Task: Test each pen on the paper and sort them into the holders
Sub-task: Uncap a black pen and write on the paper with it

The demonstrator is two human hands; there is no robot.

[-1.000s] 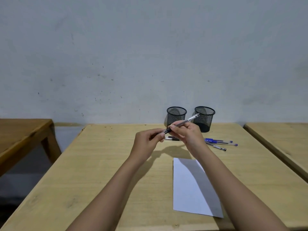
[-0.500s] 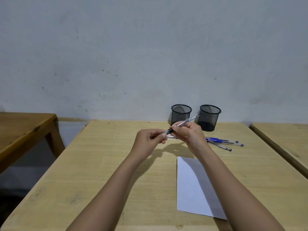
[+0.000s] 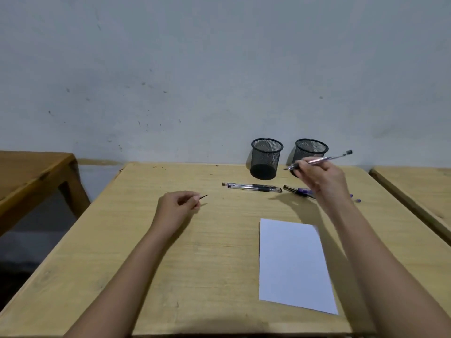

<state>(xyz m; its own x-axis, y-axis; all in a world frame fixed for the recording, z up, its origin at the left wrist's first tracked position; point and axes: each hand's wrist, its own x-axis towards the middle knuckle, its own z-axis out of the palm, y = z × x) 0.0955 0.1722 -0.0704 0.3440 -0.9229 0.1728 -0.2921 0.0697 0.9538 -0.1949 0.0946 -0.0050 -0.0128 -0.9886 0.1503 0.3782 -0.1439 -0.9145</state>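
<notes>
Where half a second ago both hands met at the middle of the frame around one pen, they have now drawn apart. At right of centre the right hand [image 3: 322, 178] is raised above the surface [image 3: 146, 240], fingers closed around the pen [image 3: 324, 159], which lies almost level with its tip pointing left and its dark end cap toward the upper right. Its barrel looks clear and silvery, somewhat blurred. The left hand [image 3: 177, 208] sits left of centre, low over the surface, thumb and fingers pinched on a small dark cap [image 3: 203, 197] whose thin end pokes out to the right.

Behind the right hand, against the wall [image 3: 195, 69], stand two black mesh holders: the left holder [image 3: 266, 158] in full view, the right holder [image 3: 311, 148] partly hidden by the hand and pen. Just in front of the left holder two clear pens with black grips [image 3: 251, 187] lie side by side on the surface. To their right, blue pens [image 3: 302, 191] lie partly hidden under the right wrist. A white sheet of paper [image 3: 292, 264] lies in the lower right of the frame, beside the right forearm; no marks show on it.
</notes>
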